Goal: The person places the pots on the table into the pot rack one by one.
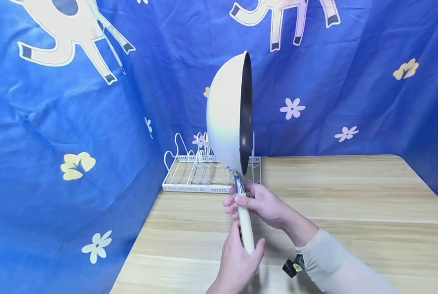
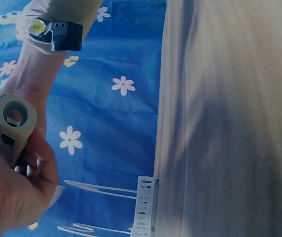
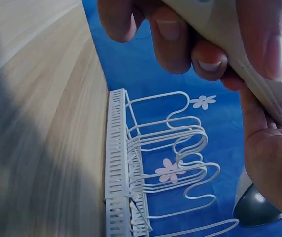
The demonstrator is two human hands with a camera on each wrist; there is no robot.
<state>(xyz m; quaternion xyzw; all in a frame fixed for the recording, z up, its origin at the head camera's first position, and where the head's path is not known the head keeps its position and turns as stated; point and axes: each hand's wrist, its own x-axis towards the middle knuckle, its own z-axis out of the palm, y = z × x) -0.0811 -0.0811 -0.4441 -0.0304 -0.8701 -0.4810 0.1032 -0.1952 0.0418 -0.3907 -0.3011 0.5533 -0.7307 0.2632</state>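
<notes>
A deep frying pan, white outside and dark inside, is held on edge above the table, its bowl up and its open side facing right. My right hand holds the upper part of the handle, just below the metal neck. Lower down, my left hand grips the handle near its end, with the thumb on the right side. The hollow handle end shows in the left wrist view. Behind the pan, partly hidden by it, a white wire rack stands on the table.
The wooden table extends to the right of the rack. Blue patterned cloth hangs along its back, left and right sides. A small black camera sits on my right wrist, beside the sleeve cuff.
</notes>
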